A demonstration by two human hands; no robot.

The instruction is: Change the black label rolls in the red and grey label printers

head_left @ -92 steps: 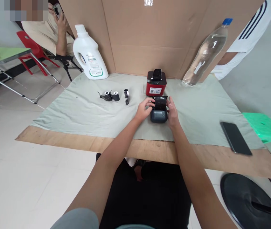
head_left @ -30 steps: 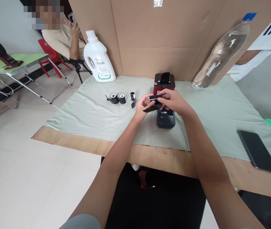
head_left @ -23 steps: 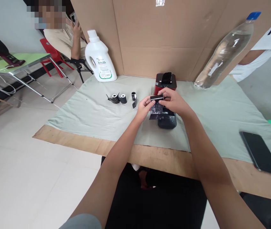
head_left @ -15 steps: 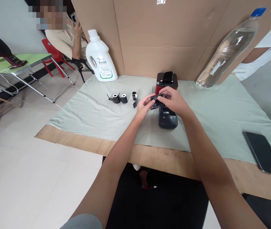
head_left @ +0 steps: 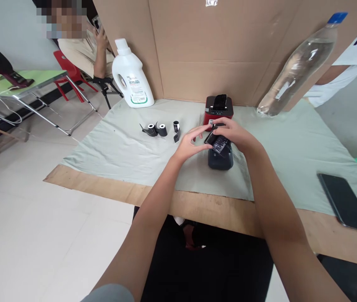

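Above a small dark label printer [head_left: 220,161], my right hand [head_left: 239,135] grips a roll of black paper [head_left: 210,136]. A loose strip with white printing [head_left: 221,144] hangs from the roll over the printer's top. My left hand [head_left: 192,143] is at the roll's left side, its thumb and fingers spread apart; the thumb tip is close to the roll's lower end. Directly behind my hands stands a red and black printer [head_left: 218,108] with a black strip sticking up from its top. To the left lie several more black rolls [head_left: 162,130] with loose ends.
A white detergent jug [head_left: 133,79] and a large water bottle [head_left: 294,75] stand at the back against a cardboard panel [head_left: 206,46]. A phone [head_left: 345,201] lies at the front right of the cloth-covered table [head_left: 118,155]. Two other people are beyond the panel.
The roll has turned in my hands, and its printed strip now hangs to the lower right over the dark printer. My left fingers have spread away from the roll.
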